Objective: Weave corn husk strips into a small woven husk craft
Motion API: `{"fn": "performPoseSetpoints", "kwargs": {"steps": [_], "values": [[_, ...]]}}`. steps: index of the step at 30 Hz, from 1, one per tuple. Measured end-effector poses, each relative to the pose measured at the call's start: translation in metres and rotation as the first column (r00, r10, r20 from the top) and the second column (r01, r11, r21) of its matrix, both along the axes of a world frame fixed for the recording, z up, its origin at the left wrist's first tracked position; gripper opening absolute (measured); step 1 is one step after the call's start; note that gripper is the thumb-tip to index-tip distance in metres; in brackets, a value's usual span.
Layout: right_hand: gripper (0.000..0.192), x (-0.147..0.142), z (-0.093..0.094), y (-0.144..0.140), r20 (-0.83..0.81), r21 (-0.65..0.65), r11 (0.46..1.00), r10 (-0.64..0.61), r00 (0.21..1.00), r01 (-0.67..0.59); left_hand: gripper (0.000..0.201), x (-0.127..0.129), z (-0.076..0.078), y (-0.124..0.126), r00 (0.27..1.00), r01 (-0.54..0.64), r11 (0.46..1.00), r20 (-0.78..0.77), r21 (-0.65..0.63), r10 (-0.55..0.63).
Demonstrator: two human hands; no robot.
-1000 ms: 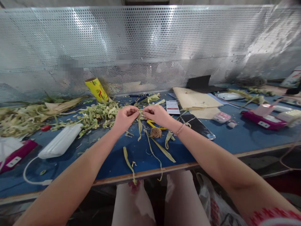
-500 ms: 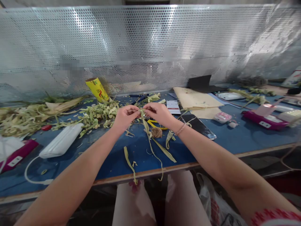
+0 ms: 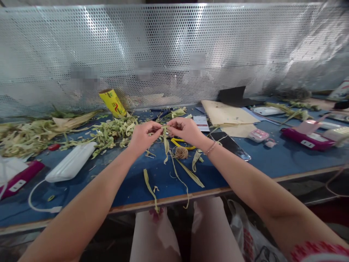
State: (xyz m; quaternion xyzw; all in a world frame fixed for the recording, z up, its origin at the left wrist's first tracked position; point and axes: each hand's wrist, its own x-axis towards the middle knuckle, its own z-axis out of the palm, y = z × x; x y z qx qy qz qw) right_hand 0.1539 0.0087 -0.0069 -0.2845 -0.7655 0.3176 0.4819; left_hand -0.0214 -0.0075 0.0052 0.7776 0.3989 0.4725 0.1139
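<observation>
My left hand (image 3: 145,135) and my right hand (image 3: 185,130) meet above the blue table, fingertips pinched on a pale green corn husk strip (image 3: 166,145) whose loose end hangs down. The exact spot between the fingertips is too small to make out. Just below my right hand lie yellow-handled pliers or scissors (image 3: 185,144), partly hidden, and a ball of brown twine (image 3: 181,153). More husk strips (image 3: 191,174) lie nearer the front edge, one dangling over it. Left of my left hand spreads a heap of knotted husk pieces (image 3: 114,133).
A yellow tube (image 3: 112,103) leans by the perforated metal screen (image 3: 169,36). A white case with a cable (image 3: 71,162) and loose husks (image 3: 24,136) lie left. Rightward are a black phone (image 3: 231,145), brown paper (image 3: 226,114), a pink case (image 3: 258,135) and a magenta power strip (image 3: 308,139).
The husk strip's hanging end now looks shorter and twisted beneath the fingers. Both hands stay almost in place, still pinching together.
</observation>
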Motion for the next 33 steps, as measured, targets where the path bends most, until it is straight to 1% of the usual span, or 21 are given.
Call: {"fn": "performPoseSetpoints", "kwargs": {"steps": [3,6,9,11,13,15,16,18,19,20,23,25,26,29,31,33], "values": [[0.014,0.002,0.001,0.0,0.016,0.034,0.999,0.001,1.0,-0.002,0.015,0.001,-0.001,0.0,0.999,0.013,0.999,0.037,-0.038,-0.011],[0.015,0.003,0.0,0.002,0.01,0.066,0.998,0.006,1.0,-0.007,0.017,0.003,-0.002,0.001,0.985,0.056,0.99,0.167,-0.129,-0.034],[0.015,0.004,-0.001,0.003,-0.025,0.041,0.998,0.04,0.999,-0.039,0.019,0.005,-0.003,0.002,0.954,0.133,0.969,0.291,-0.206,-0.069],[0.014,0.003,-0.001,0.004,-0.064,-0.009,0.998,0.061,0.996,-0.062,0.022,0.006,-0.003,0.002,0.912,0.227,0.94,0.394,-0.255,-0.113],[0.014,0.003,0.0,0.004,-0.102,-0.062,0.996,0.061,0.993,-0.067,0.026,0.008,-0.001,0.001,0.835,0.351,0.882,0.532,-0.316,-0.141],[0.013,0.002,0.001,0.004,-0.127,-0.09,0.995,0.035,0.991,-0.047,0.033,0.011,-0.001,-0.002,0.757,0.47,0.787,0.641,-0.399,-0.127],[0.012,0.002,0.002,0.004,-0.125,-0.092,0.995,0.016,0.992,-0.028,0.036,0.012,-0.001,-0.003,0.735,0.514,0.733,0.669,-0.445,-0.109],[0.01,0.002,0.002,0.003,-0.1,-0.073,0.997,-0.018,0.995,0.01,0.035,0.015,-0.002,-0.004,0.728,0.559,0.635,0.682,-0.533,-0.069],[0.01,0.002,0.002,0.003,-0.078,-0.051,0.998,-0.034,0.996,0.03,0.032,0.016,-0.004,-0.004,0.734,0.563,0.6,0.677,-0.568,-0.049],[0.01,0.003,0.002,0.003,-0.05,-0.018,0.999,-0.05,0.998,0.049,0.027,0.016,-0.005,-0.004,0.74,0.56,0.577,0.672,-0.595,-0.025],[0.012,0.006,0.0,0.004,0.046,0.138,0.985,-0.112,0.993,0.105,0.012,0.016,-0.008,-0.001,0.753,0.527,0.55,0.656,-0.648,0.052],[0.011,0.007,0.0,0.004,0.119,0.285,0.948,-0.179,0.977,0.139,0.007,0.016,-0.006,-0.001,0.744,0.523,0.528,0.661,-0.669,0.1],[0.011,0.008,0.0,0.004,0.147,0.364,0.919,-0.216,0.965,0.15,0.007,0.017,-0.004,-0.002,0.734,0.535,0.51,0.67,-0.673,0.115],[0.011,0.009,0.002,0.002,0.192,0.573,0.805,-0.317,0.929,0.156,0.014,0.018,0.002,-0.006,0.701,0.589,0.441,0.7,-0.677,0.136],[0.014,0.009,0.004,-0.001,0.209,0.665,0.734,-0.359,0.91,0.137,0.018,0.019,0.005,-0.008,0.685,0.615,0.407,0.713,-0.676,0.149],[0.018,0.008,0.006,-0.003,0.23,0.721,0.685,-0.381,0.896,0.106,0.021,0.019,0.006,-0.008,0.671,0.633,0.39,0.725,-0.669,0.153]]}}
